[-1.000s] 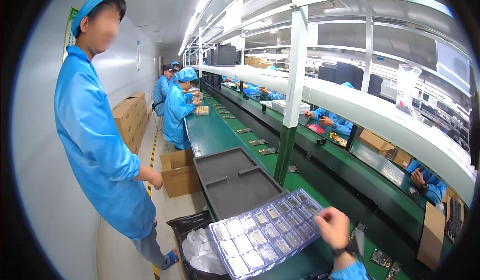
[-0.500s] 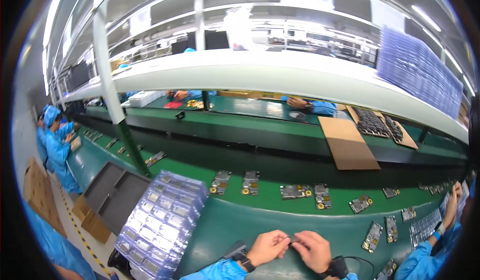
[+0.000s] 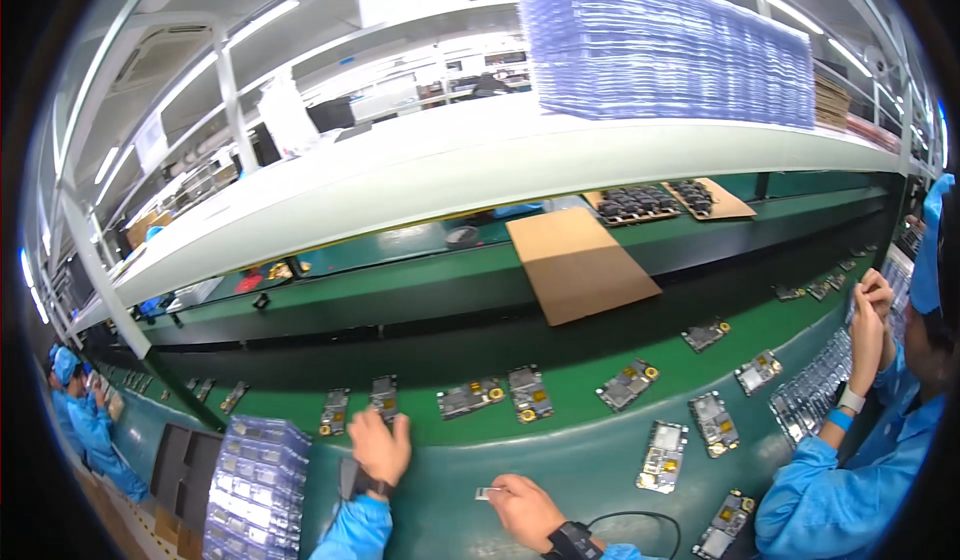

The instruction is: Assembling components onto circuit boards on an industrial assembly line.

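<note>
"Which containers are there?"
"A tall stack of clear trays (image 3: 670,55) on the shelf (image 3: 480,165); below, at the left, a clear compartmented tray (image 3: 301,460) with pale pieces (image 3: 255,488) in it."
"And the circuit board (image 3: 383,390)?"
"Dark, oblong, on the green belt (image 3: 572,425), partly covered by the fingertips of the left hand (image 3: 380,447); their grip I can't tell."
"The small plate (image 3: 485,494)?"
"Pale, rectangular, pinched at the fingertips of the right hand (image 3: 527,510)."

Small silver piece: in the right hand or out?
In: the right hand pinches one end of the silver piece; the rest sticks out leftward.
</note>
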### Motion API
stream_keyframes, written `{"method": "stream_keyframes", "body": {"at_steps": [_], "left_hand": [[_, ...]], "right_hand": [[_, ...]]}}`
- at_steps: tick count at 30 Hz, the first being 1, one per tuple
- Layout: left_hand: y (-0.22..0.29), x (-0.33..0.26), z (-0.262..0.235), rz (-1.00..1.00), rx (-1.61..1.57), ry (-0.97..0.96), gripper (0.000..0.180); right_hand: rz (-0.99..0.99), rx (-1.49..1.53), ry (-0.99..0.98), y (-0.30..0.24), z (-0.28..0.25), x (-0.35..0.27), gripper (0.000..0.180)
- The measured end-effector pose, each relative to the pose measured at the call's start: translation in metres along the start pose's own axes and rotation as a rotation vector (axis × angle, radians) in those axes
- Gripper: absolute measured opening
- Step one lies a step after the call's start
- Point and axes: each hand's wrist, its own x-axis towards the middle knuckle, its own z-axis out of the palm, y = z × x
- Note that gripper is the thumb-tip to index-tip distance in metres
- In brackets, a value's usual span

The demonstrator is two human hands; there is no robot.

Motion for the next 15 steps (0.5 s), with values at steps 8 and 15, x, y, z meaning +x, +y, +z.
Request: {"method": "stream_keyframes", "body": {"at_steps": [8,15], "left_hand": [[-0.028,0.021,0.042,-0.201,0.103,-0.036,0.041],[-0.009,-0.041,-0.033,-0.543,-1.302,-0.297,0.027]], "right_hand": [[0.039,0.123,0.011,-0.001,0.004,0.002,0.015],[-0.164,0.118,0.31,-0.006,-0.032,0.014,0.026]]}}
